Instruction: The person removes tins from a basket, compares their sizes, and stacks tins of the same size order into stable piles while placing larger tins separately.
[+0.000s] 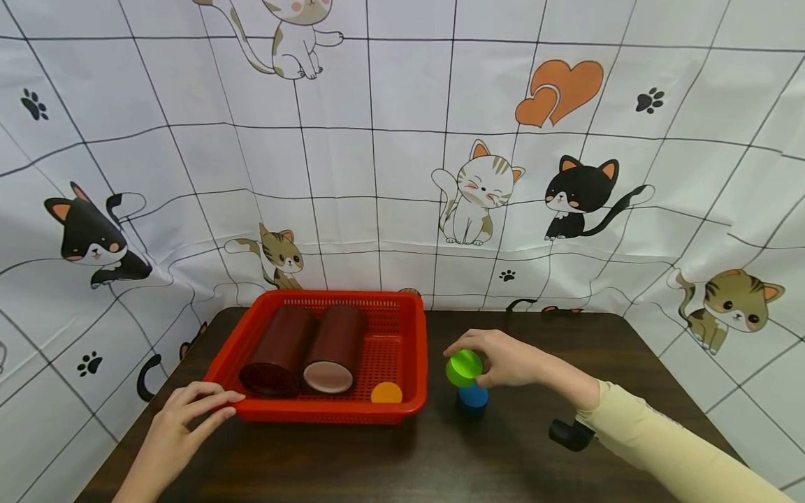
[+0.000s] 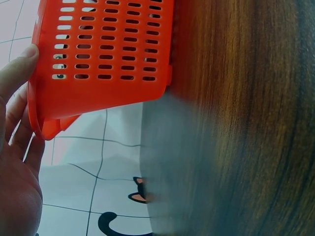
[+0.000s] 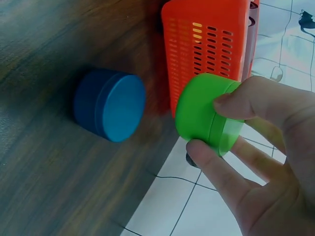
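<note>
While the left hand [image 1: 179, 423] grips the basket [image 1: 314, 412], the right hand [image 1: 508, 356] pinches a green block [image 1: 462, 369] above (not touching) a blue block [image 1: 473, 400].

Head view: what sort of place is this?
Probably a makeshift indoor tabletop workspace: a cat-print sheet hangs behind and beside a dark wood-grained table, with a red basket on it.

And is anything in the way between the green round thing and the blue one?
Nothing I can see: just an open gap between the green container, held in the right hand, and the blue container on the table.
</note>
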### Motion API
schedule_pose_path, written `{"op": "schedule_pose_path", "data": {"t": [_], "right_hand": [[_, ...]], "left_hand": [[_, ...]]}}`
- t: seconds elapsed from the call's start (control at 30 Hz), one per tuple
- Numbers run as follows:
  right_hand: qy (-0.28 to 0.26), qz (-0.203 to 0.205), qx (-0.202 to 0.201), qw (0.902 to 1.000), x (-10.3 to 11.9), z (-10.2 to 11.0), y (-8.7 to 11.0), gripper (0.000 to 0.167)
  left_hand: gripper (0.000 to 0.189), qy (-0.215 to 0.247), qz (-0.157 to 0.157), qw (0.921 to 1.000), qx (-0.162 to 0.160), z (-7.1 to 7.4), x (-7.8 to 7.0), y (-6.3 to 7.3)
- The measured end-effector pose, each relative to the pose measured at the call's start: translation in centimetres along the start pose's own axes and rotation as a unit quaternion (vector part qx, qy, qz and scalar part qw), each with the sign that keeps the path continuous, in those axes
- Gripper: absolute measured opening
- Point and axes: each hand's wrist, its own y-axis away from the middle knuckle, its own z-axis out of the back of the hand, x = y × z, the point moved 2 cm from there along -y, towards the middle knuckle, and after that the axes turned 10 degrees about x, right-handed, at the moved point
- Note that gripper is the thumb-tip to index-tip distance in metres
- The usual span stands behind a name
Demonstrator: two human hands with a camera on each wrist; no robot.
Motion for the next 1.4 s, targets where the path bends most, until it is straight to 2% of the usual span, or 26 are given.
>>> {"op": "schedule_pose_path", "data": {"t": [0.73,1.4], "right_hand": [[0.017,-0.013,0.057,0.9981,-1.5,-0.5,0.5,0.056],[0.035,0.0,0.074,0.9967,-2.3,-1.1,0.4,0.057]], "left_hand": [[0.04,0.01,-0.002,0.9999,-0.001,0.0,-0.3,-0.4],[0.04,0.013,0.002,0.9999,-0.002,-0.1,0.0,0.0]]}}
